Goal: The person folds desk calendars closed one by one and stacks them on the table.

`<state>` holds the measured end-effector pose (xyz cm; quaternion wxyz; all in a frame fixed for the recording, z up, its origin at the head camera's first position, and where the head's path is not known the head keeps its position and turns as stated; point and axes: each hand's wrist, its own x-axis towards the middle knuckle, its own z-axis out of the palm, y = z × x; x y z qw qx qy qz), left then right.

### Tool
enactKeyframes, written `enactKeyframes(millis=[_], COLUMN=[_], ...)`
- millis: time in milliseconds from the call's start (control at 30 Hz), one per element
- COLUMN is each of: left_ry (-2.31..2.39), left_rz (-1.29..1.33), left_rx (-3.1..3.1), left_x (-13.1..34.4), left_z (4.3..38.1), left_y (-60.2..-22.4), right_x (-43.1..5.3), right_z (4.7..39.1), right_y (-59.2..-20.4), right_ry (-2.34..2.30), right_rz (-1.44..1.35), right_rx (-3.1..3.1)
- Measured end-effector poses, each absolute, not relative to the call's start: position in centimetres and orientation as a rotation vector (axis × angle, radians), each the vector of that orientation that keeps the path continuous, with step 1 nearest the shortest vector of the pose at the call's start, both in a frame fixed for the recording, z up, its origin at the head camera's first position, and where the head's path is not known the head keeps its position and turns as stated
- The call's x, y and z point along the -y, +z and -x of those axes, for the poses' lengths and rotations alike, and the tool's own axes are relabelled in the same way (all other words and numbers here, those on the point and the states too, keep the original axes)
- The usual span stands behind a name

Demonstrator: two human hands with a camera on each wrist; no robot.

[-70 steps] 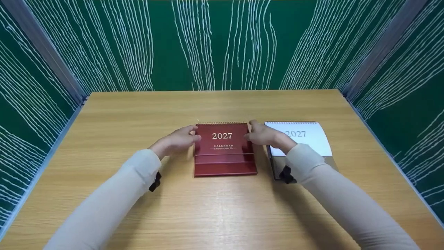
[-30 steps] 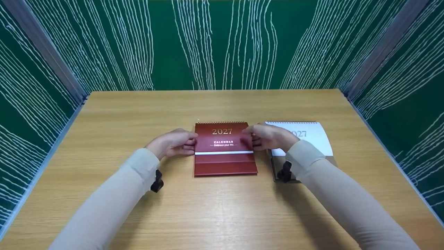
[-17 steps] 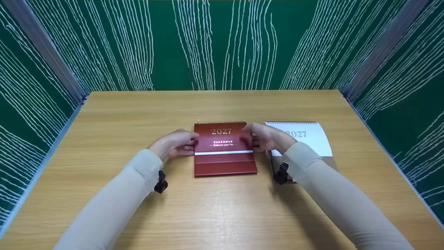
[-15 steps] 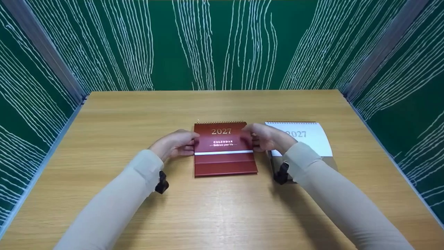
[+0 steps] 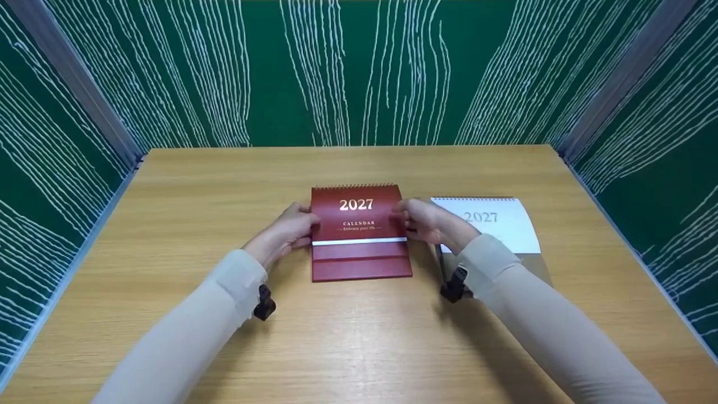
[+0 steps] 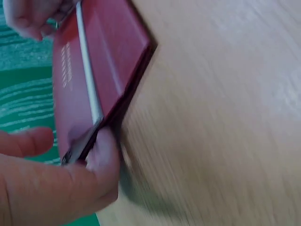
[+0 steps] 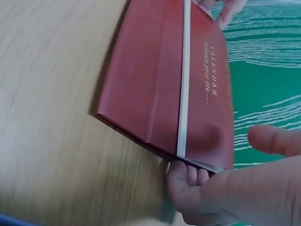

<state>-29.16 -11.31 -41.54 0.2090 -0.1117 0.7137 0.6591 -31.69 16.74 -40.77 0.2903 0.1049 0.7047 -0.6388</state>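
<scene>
A red desk calendar (image 5: 359, 259) marked 2027, with a spiral binding along its top, stands mid-table with its cover leaning back. My left hand (image 5: 286, 231) grips its left side, thumb at the front edge and fingers curled behind. On the opposite side my right hand (image 5: 429, 221) holds the right edge the same way. A pale strip of page edges shows below the cover. In the right wrist view, the fingers of the right hand (image 7: 244, 190) tuck in at the calendar's (image 7: 141, 70) side opening, under the cover.
To the right lies a white 2027 desk calendar (image 5: 513, 233) with a tan base, partly covered by the right forearm. Green walls (image 5: 381, 73) with white wavy lines enclose the wooden table (image 5: 348, 342) at the back and sides.
Both hands first came to the sides of the red calendar and curled round its edges; the pale strip then appeared. Since half a second ago, the calendar has shifted slightly away from the person.
</scene>
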Motion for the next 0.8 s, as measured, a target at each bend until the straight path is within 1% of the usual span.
enactKeyframes(millis=[200, 567, 800], left_ry=[1.944, 1.908, 1.961], left_rz=[0.256, 0.185, 0.142], left_rx=[-2.096, -2.304, -2.345], left_x=[10.8, 10.3, 8.6], left_z=[28.8, 28.6, 28.3], left_y=[-41.3, -40.3, -39.9], right_x=[-16.3, -17.1, -18.6], right_z=[31.0, 30.1, 29.7], right_y=[-40.3, -39.3, -38.6], right_ry=[-1.727, -1.764, -1.727], right_rz=[-0.165, 0.028, 0.037], right_rx=[-2.035, -2.326, -2.491])
